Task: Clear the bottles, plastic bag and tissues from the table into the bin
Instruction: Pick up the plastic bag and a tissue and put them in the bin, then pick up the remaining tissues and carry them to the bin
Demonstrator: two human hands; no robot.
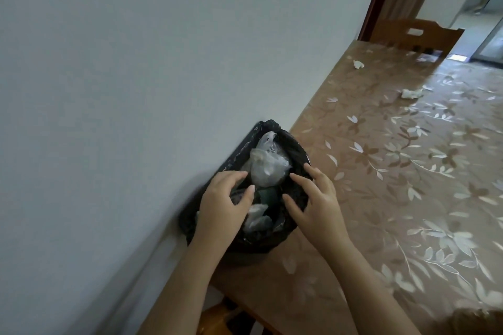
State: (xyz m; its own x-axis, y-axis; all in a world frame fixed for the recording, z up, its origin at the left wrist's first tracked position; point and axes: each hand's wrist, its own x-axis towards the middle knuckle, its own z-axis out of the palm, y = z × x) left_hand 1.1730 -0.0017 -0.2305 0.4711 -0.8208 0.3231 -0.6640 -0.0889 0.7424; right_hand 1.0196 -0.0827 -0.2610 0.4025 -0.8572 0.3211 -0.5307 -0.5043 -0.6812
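The bin, lined with a black bag, stands between the wall and the table's left edge. A translucent plastic bag lies crumpled inside it on top of other rubbish. My left hand hovers over the near left of the bin's mouth, fingers spread, holding nothing. My right hand is over the right rim, fingers apart and empty. Two crumpled tissues remain on the table: one tissue at the far left and another tissue further right.
The table carries a brown floral cover and runs away to the right. A wooden chair stands at its far end by a doorway. The pale wall closes off the left side. A wooden stool shows below the table's near corner.
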